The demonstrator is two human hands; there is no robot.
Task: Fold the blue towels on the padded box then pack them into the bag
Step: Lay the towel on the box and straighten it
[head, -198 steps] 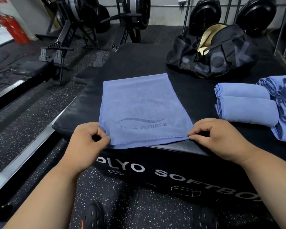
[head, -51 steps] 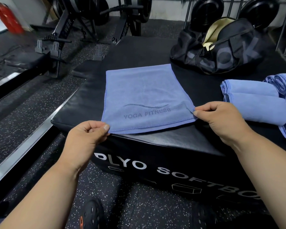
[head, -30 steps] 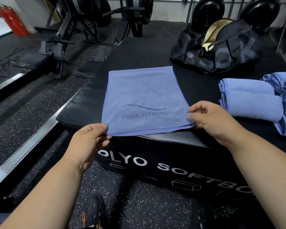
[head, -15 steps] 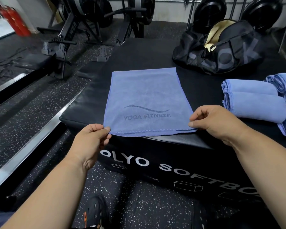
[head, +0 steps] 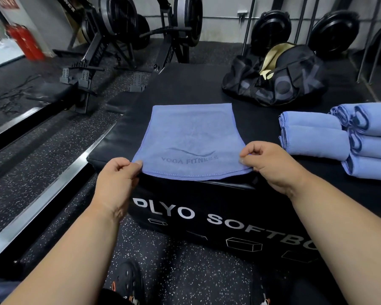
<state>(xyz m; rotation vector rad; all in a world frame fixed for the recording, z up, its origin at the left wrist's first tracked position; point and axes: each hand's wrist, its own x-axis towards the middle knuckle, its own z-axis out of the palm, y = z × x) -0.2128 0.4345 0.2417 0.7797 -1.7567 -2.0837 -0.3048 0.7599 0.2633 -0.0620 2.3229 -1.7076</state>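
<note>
Dim even indoor light, bright daylight left of the red extinguisher (head: 24,41), itself blurred, wide-angle bending at edges, soft sheen on padded box (head: 110,139).

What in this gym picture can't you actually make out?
- Inside of the duffel bag: head view shows only tan lining at its opening.
- Stack of folded towels: cut by the right edge.
- Box lettering: runs out of view to the right.
- Right fingers: curled onto the towel, tips hidden.

Towel's (head: 190,139) near corners newly lifted
</note>
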